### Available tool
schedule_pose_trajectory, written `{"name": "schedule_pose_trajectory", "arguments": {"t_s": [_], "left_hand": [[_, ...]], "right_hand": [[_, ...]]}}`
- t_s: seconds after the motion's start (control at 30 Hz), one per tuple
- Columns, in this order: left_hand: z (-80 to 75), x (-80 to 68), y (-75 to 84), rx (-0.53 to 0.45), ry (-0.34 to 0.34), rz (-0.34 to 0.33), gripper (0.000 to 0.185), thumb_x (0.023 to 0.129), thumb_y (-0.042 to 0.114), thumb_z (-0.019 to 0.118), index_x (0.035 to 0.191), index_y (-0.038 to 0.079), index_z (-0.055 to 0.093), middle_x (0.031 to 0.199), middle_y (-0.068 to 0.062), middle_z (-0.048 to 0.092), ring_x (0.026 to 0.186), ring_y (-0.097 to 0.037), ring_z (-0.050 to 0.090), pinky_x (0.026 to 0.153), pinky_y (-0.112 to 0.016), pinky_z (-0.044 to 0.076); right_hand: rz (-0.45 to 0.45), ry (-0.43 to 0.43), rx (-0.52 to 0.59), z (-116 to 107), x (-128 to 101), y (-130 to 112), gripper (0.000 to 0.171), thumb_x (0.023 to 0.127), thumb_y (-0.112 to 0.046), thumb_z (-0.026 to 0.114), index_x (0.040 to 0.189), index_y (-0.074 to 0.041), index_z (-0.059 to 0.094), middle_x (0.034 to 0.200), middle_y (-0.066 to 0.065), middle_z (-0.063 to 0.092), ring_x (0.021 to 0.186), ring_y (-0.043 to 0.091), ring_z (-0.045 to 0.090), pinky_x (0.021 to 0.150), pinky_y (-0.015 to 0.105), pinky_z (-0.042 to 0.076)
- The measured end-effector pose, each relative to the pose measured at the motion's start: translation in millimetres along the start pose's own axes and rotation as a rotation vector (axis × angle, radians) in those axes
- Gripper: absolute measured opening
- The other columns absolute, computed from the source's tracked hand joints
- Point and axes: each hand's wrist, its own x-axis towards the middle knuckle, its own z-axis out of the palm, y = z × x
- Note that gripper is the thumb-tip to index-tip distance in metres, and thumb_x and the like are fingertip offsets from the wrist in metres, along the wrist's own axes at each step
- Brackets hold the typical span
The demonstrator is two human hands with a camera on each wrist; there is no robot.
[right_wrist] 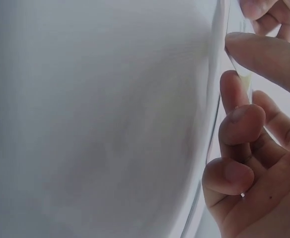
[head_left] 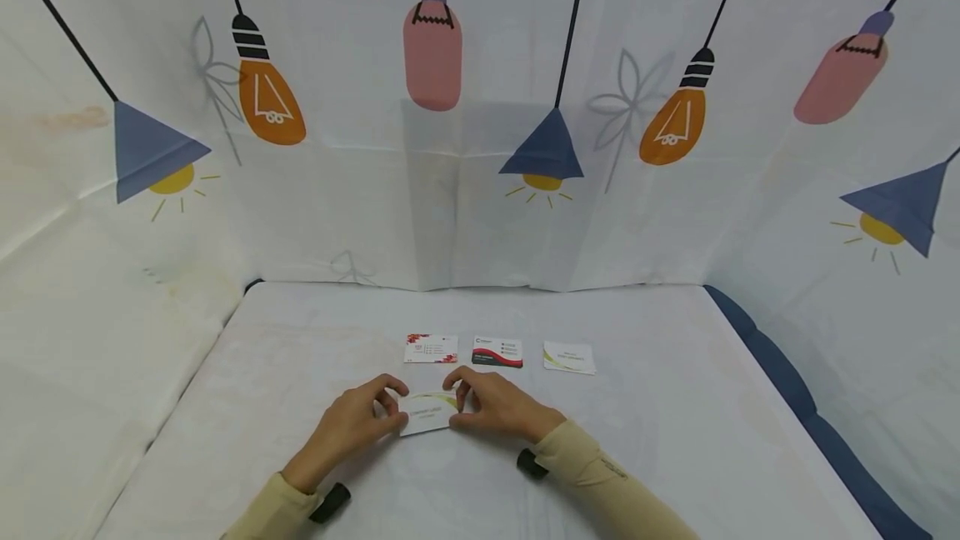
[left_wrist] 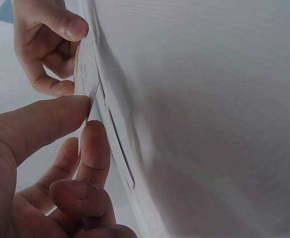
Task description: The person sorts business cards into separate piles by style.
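A white business card with a green-yellow swoosh [head_left: 426, 412] is held just above the white table [head_left: 300, 373], near its front middle. My left hand [head_left: 358, 422] pinches the card's left edge between thumb and fingers; the left wrist view shows the card [left_wrist: 85, 69] edge-on in that pinch. My right hand [head_left: 491, 405] pinches the right edge, thumb and forefinger closed on the card [right_wrist: 243, 74]. Three more cards lie in a row beyond: one with red flowers [head_left: 431, 348], one with a red-and-black band [head_left: 497, 352], one white with a green swoosh [head_left: 569, 357].
A white cloth printed with hanging lamps and bulbs [head_left: 480, 107] walls the table at the back and both sides. A dark blue strip [head_left: 795, 390] runs along the table's right edge. Both forearms wear beige sleeves with black wrist mounts [head_left: 531, 463].
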Motion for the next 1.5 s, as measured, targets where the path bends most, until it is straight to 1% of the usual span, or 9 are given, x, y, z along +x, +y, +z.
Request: {"name": "schedule_pose_trajectory", "arguments": {"t_s": [0.17, 0.3, 0.7, 0.83, 1.0, 1.17, 1.3, 1.4, 1.5], "left_hand": [[2.9, 5.2, 4.8, 0.015, -0.004, 0.057, 0.03, 0.083, 0.022, 0.083, 0.108, 0.025, 0.066, 0.078, 0.018, 0.06, 0.062, -0.006, 0.05, 0.058, -0.027, 0.04], [6.8, 11.1, 10.6, 0.016, 0.01, 0.1, 0.03, 0.083, 0.021, 0.082, 0.108, 0.024, 0.066, 0.078, 0.018, 0.06, 0.06, -0.006, 0.049, 0.056, -0.027, 0.039], [32.2, 35.9, 28.5, 0.042, 0.044, 0.201, 0.027, 0.085, 0.022, 0.08, 0.108, 0.026, 0.066, 0.078, 0.019, 0.06, 0.06, -0.005, 0.046, 0.054, -0.026, 0.038], [39.4, 42.1, 35.4, 0.041, 0.039, 0.221, 0.027, 0.086, 0.023, 0.079, 0.109, 0.027, 0.066, 0.079, 0.02, 0.06, 0.06, -0.005, 0.046, 0.054, -0.026, 0.039], [46.0, 52.0, 48.7, 0.027, 0.039, 0.263, 0.027, 0.086, 0.023, 0.078, 0.111, 0.026, 0.066, 0.08, 0.019, 0.062, 0.056, -0.003, 0.043, 0.053, -0.025, 0.037], [53.4, 66.2, 63.9, 0.024, 0.079, 0.323, 0.027, 0.086, 0.021, 0.078, 0.111, 0.023, 0.067, 0.08, 0.018, 0.064, 0.054, -0.003, 0.039, 0.05, -0.023, 0.034], [58.8, 79.4, 77.3, 0.023, 0.098, 0.352, 0.026, 0.086, 0.019, 0.077, 0.11, 0.021, 0.068, 0.08, 0.017, 0.064, 0.057, -0.005, 0.045, 0.05, -0.024, 0.036], [61.0, 89.3, 88.6, 0.017, 0.089, 0.343, 0.025, 0.087, 0.021, 0.077, 0.111, 0.022, 0.068, 0.081, 0.016, 0.065, 0.065, -0.004, 0.054, 0.053, -0.024, 0.04], [62.4, 98.8, 100.1, 0.015, 0.074, 0.331, 0.025, 0.089, 0.024, 0.076, 0.113, 0.023, 0.068, 0.083, 0.016, 0.066, 0.066, -0.006, 0.057, 0.053, -0.024, 0.041]], "right_hand": [[0.039, 0.012, -0.007, -3.6, -6.5, 1.9, 0.043, 0.088, -0.026, 0.08, 0.123, -0.024, 0.056, 0.088, -0.016, 0.062, 0.067, 0.002, 0.053, 0.065, 0.021, 0.045], [0.045, 0.041, -0.01, -8.2, -12.4, 4.5, 0.044, 0.088, -0.025, 0.08, 0.124, -0.022, 0.056, 0.088, -0.014, 0.063, 0.065, 0.003, 0.052, 0.064, 0.021, 0.045], [0.083, 0.126, -0.061, -24.6, -36.2, 19.5, 0.044, 0.088, -0.024, 0.08, 0.125, -0.019, 0.055, 0.088, -0.013, 0.063, 0.063, 0.003, 0.052, 0.063, 0.024, 0.044], [0.074, 0.148, -0.061, -30.1, -45.3, 26.0, 0.044, 0.088, -0.022, 0.079, 0.125, -0.019, 0.055, 0.09, -0.012, 0.063, 0.064, 0.002, 0.052, 0.063, 0.023, 0.045], [0.064, 0.189, -0.079, -41.7, -57.0, 29.9, 0.045, 0.088, -0.019, 0.08, 0.126, -0.015, 0.056, 0.092, -0.008, 0.064, 0.064, 0.003, 0.052, 0.062, 0.024, 0.046], [0.088, 0.233, -0.083, -57.0, -66.5, 35.0, 0.046, 0.089, -0.017, 0.08, 0.127, -0.013, 0.056, 0.096, -0.005, 0.064, 0.065, 0.005, 0.051, 0.058, 0.025, 0.046], [0.091, 0.286, -0.096, -70.6, -72.8, 40.3, 0.048, 0.088, -0.015, 0.081, 0.128, -0.013, 0.056, 0.098, 0.001, 0.066, 0.066, 0.006, 0.05, 0.057, 0.024, 0.045], [0.105, 0.326, -0.09, -81.3, -78.0, 43.3, 0.048, 0.088, -0.014, 0.081, 0.129, -0.014, 0.057, 0.1, 0.004, 0.068, 0.066, 0.008, 0.05, 0.055, 0.025, 0.044], [0.114, 0.361, -0.091, -90.9, -82.7, 47.5, 0.047, 0.089, -0.015, 0.08, 0.13, -0.014, 0.058, 0.101, 0.005, 0.069, 0.065, 0.008, 0.05, 0.053, 0.025, 0.043]]}}
